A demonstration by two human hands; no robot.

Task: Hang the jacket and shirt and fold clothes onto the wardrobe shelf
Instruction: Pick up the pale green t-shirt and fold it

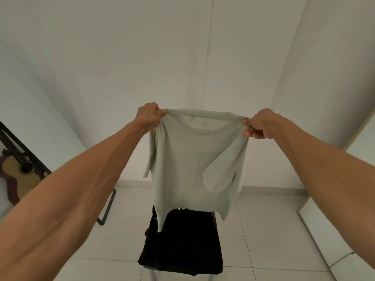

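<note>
A pale green T-shirt (186,165) hangs in the air in front of me, spread between both hands at shoulder level. My left hand (149,115) grips its left shoulder and my right hand (258,125) pinches its right shoulder. The neck label faces me. One sleeve is folded inward on the right side. Below it a black garment (182,246) lies draped over a chair, partly hidden by the shirt's hem.
The chair's legs (153,275) show under the black garment on a white tiled floor. A guitar (19,173) leans behind a black metal frame (106,207) at the left. A white wardrobe panel (345,230) stands at the right. White walls are ahead.
</note>
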